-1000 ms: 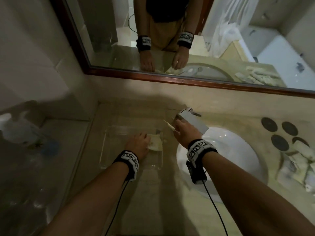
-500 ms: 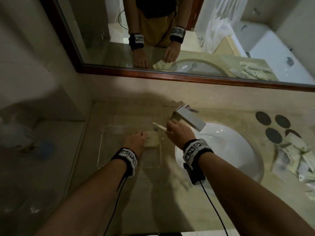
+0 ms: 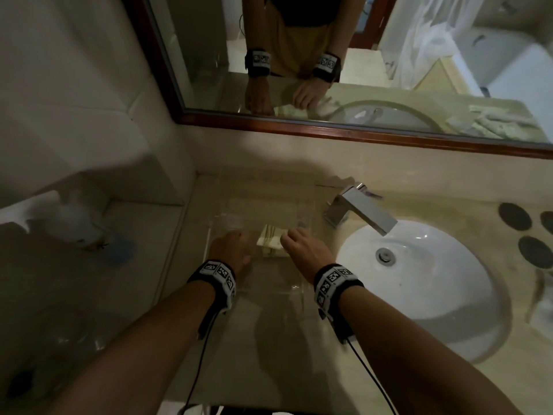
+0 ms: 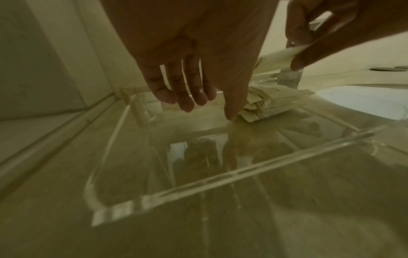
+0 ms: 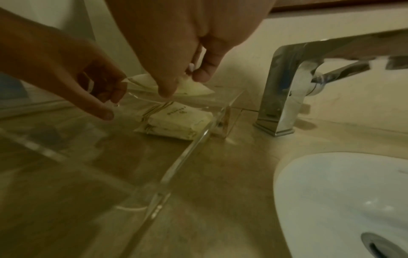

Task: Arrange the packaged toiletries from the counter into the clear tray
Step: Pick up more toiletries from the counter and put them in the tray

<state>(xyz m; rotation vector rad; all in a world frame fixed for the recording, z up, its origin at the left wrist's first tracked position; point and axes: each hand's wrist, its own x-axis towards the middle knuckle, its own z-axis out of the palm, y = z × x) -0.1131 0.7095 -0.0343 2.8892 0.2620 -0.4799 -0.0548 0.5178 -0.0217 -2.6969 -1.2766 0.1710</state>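
Packet [image 5: 194, 87] pinched above clear tray [image 5: 189, 150], far-right corner.

Faint, unreadable print on the cream packet [image 5: 176, 120]; nothing else legible.

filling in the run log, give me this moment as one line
stage: placing packet | right hand: pinches flat packet above clear tray | left hand: open over tray | in tray: stacked packets | more packets on counter past sink

Beige counter [image 3: 269, 339] carries clear tray [image 3: 294, 290], packets [image 3: 493, 124].
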